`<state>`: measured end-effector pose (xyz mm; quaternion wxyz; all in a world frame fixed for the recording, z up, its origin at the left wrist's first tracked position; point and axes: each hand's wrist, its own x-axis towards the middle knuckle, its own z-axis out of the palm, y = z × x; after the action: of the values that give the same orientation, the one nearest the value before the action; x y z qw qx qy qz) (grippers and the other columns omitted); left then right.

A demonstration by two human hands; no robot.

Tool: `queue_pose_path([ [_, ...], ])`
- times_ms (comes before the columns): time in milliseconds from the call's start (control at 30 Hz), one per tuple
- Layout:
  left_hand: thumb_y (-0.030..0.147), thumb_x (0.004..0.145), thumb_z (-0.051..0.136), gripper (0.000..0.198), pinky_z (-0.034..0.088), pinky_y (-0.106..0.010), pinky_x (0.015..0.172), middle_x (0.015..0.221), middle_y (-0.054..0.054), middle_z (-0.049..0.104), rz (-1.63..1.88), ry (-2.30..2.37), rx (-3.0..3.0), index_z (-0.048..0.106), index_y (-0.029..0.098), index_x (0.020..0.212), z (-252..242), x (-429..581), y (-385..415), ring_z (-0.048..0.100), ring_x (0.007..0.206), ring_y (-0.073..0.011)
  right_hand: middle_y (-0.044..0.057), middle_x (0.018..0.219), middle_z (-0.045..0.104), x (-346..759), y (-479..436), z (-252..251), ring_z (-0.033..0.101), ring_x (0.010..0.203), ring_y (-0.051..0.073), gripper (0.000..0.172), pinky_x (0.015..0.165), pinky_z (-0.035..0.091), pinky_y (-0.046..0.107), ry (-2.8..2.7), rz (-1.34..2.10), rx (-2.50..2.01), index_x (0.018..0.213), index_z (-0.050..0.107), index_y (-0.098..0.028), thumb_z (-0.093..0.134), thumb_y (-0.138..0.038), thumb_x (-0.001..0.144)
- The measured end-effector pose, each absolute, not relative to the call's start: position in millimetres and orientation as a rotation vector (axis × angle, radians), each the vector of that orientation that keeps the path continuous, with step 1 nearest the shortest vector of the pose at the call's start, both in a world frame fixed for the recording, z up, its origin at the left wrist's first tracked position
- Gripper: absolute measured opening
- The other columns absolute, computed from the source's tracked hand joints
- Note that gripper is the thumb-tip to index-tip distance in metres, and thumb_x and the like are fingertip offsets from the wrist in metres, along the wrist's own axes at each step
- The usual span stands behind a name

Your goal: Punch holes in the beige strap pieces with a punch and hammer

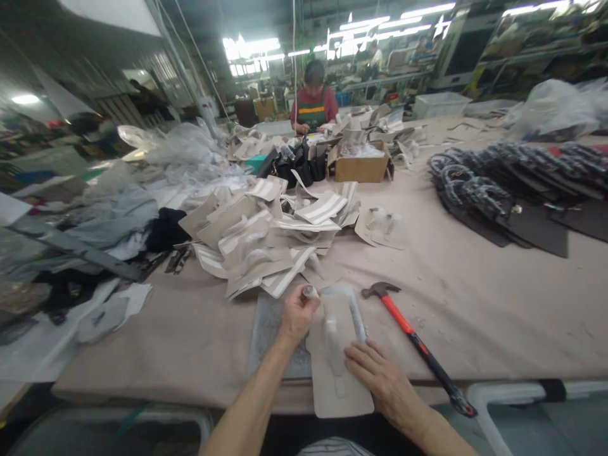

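My left hand (299, 313) is closed around a short pale cylinder (310, 291) with a round grey end, held upright at the upper left edge of a beige panel (342, 399). I cannot tell exactly what the cylinder is. The panel carries a raised handle wrapped in clear film (331, 335) and hangs over the table's front edge. Under it lies a grey slab (270, 329). With fingers stretched out, my right hand (377, 373) rests flat on the panel's right side. To the right lies a claw hammer (403, 323) with a red and black grip, untouched.
A heap of beige panels (266, 240) with white strips lies beyond my hands. Dark bag pieces (517, 190) are stacked at right. A cardboard box (360, 168) and black items (294, 164) stand farther back. Plastic wrapping (175, 152) covers the left. A co-worker (313, 104) sits opposite.
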<state>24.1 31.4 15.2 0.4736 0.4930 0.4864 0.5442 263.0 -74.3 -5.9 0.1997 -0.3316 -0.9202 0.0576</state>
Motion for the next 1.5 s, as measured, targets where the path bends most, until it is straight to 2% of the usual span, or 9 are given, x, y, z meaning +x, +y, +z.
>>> queue_pose_path([
  [167,0.033,0.075,0.076,0.026,0.052,-0.026,0.074,0.088,-0.006,0.075,1.211,1.102,1.217,0.066,0.017,0.092,5,42,39,0.070,0.080,-0.0202,0.012,0.134,0.064,267,-72,2,0.053,0.131,0.025,0.053,0.113,0.041,0.045,-2.601,0.313,-1.027,0.125,0.065,-0.017,0.045,-0.001,0.079],
  [333,0.037,0.075,0.075,0.029,0.053,-0.027,0.074,0.088,-0.007,0.076,1.255,1.127,1.119,0.065,0.016,0.092,-7,43,40,0.070,0.079,-0.0204,0.011,0.151,0.049,272,-80,14,0.042,0.141,0.027,0.074,0.114,0.039,0.049,-2.639,0.488,-1.086,0.139,0.057,-0.020,0.044,0.000,0.069],
  [500,0.034,0.075,0.074,0.028,0.054,-0.028,0.074,0.089,-0.008,0.077,1.248,1.154,1.130,0.067,0.016,0.095,-5,45,39,0.070,0.080,-0.0209,0.017,0.139,0.056,299,-62,14,0.053,0.126,0.033,0.045,0.105,0.045,0.051,-2.332,0.236,-1.501,0.127,0.063,-0.014,0.041,-0.011,0.088],
  [633,0.032,0.076,0.071,0.026,0.053,-0.027,0.073,0.088,-0.008,0.076,1.229,1.203,1.181,0.067,0.016,0.094,-6,46,40,0.070,0.079,-0.0206,0.020,0.119,0.063,324,-46,6,0.061,0.102,0.033,0.031,0.090,0.050,0.045,-2.171,0.095,-1.916,0.115,0.064,-0.009,0.049,-0.021,0.092],
  [867,0.029,0.076,0.069,0.021,0.052,-0.026,0.070,0.085,-0.006,0.075,1.199,1.231,1.222,0.068,0.017,0.093,-7,47,43,0.068,0.075,-0.0194,0.014,0.095,0.063,337,-44,4,0.063,0.084,0.029,0.025,0.071,0.044,0.036,-2.183,0.123,-2.258,0.114,0.060,-0.010,0.049,-0.021,0.095],
  [1033,0.025,0.077,0.066,0.016,0.050,-0.024,0.068,0.081,-0.004,0.073,1.183,1.219,1.299,0.068,0.016,0.090,-4,50,43,0.066,0.073,-0.0178,0.006,0.077,0.060,334,-36,12,0.058,0.073,0.022,0.003,0.064,0.040,0.031,-1.812,0.755,-2.273,0.087,0.058,-0.017,0.056,-0.017,0.087],
  [1200,0.024,0.080,0.064,0.013,0.047,-0.023,0.067,0.080,-0.003,0.072,1.169,1.250,1.409,0.068,0.017,0.089,0,50,40,0.065,0.072,-0.0170,-0.004,0.062,0.047,313,-41,23,0.044,0.047,0.011,0.017,0.046,0.040,0.024,-0.664,1.853,-1.704,0.074,0.048,-0.022,0.059,-0.028,0.084],
  [1300,0.023,0.081,0.064,0.010,0.045,-0.023,0.066,0.077,-0.001,0.070,1.172,1.268,1.507,0.068,0.017,0.088,0,50,37,0.063,0.070,-0.0163,-0.007,0.059,0.042,297,-42,32,0.035,0.039,0.007,0.021,0.036,0.034,0.020,-0.345,1.890,-1.602,0.072,0.043,-0.022,0.059,-0.025,0.085],
  [1500,0.024,0.082,0.064,0.019,0.050,-0.026,0.072,0.086,-0.004,0.074,1.216,1.257,1.426,0.069,0.017,0.099,-6,51,36,0.067,0.077,-0.0192,-0.009,0.055,0.039,286,-37,43,0.031,0.035,0.006,0.018,0.030,0.028,0.018,-0.500,1.798,-1.713,0.073,0.042,-0.022,0.054,-0.022,0.087],
])
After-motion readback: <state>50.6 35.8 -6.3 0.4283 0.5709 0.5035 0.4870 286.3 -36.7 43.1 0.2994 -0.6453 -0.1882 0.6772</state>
